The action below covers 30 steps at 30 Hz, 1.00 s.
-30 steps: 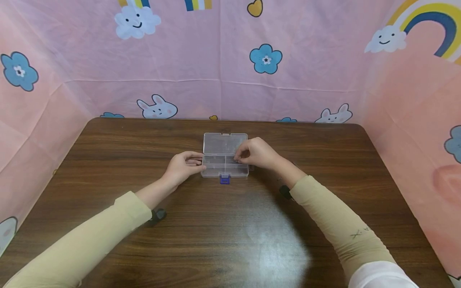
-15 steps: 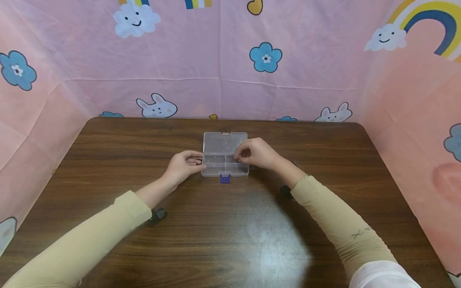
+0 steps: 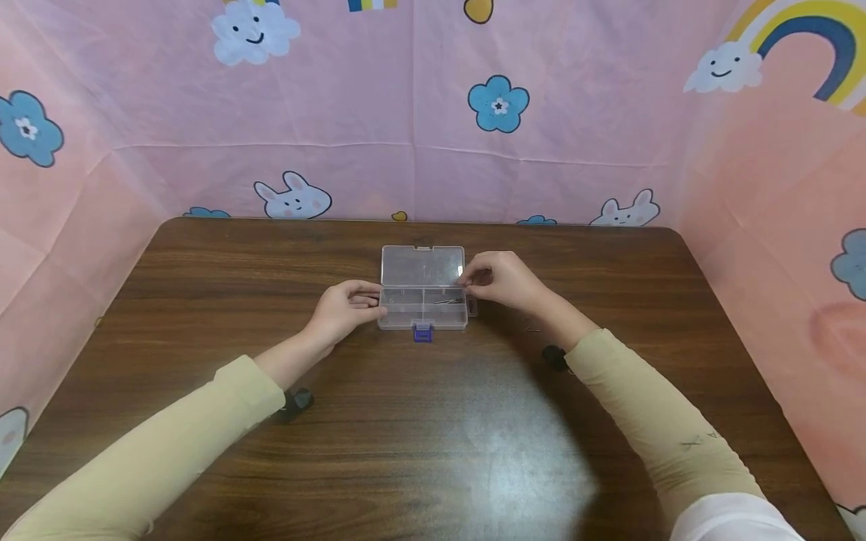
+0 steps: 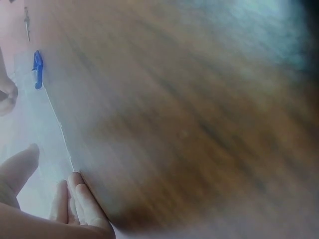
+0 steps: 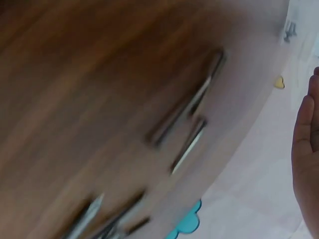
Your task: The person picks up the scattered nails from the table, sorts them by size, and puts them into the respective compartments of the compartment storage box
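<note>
A clear plastic compartment box (image 3: 401, 320) with a blue latch (image 3: 422, 333) stands on the table, its lid (image 3: 421, 266) tipped back. My left hand (image 3: 343, 312) holds the box's left end, thumb near the front and fingers toward the back. At the back right corner is my right hand (image 3: 506, 279), thumb and forefinger by the hinge; nothing shows between them. Thin dark metal pieces (image 3: 446, 302) lie in the back right compartment. In the right wrist view, several slim metal rods (image 5: 188, 147) lie on the table; their exact kind is blurred.
The brown wooden table (image 3: 433, 451) has a pink patterned cloth (image 3: 568, 120) behind it and along both sides. A small clear piece (image 3: 472, 306) sits against the box's right wall. A thin metal piece (image 3: 533, 328) lies under the right wrist.
My right hand has come out of the back right compartment and moved right and slightly back, uncovering the metal pieces. My left hand and the box have stayed in place.
</note>
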### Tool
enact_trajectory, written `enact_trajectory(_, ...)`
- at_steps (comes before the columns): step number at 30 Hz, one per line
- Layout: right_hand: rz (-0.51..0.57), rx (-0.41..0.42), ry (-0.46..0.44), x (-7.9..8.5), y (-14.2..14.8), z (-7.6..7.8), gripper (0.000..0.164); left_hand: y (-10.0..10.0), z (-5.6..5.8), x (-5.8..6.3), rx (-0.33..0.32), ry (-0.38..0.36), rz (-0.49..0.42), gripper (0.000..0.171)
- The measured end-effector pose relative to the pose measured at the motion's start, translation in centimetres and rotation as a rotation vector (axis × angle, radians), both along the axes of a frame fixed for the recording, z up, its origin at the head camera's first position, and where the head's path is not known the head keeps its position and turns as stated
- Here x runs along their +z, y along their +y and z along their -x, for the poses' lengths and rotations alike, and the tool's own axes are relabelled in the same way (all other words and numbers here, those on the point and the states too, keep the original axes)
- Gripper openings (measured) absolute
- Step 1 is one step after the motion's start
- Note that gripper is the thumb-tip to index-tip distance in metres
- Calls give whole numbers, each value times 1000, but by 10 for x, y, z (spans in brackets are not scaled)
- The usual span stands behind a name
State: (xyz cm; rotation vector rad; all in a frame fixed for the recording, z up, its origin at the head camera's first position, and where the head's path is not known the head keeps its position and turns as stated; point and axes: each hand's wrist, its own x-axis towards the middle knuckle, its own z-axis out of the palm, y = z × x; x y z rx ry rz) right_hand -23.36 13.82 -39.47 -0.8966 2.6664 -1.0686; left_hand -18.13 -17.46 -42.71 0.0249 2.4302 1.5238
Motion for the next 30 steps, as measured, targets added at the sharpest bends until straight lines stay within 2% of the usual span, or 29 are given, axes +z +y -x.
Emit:
enact_trajectory(13,8,-112,-16,6,45,-3,14,-1,0,1,1,-27,-8,51)
enact_trajectory(30,13,-252,-9,5,102,-12,14,-1,1,1,3,-13,-1,50)
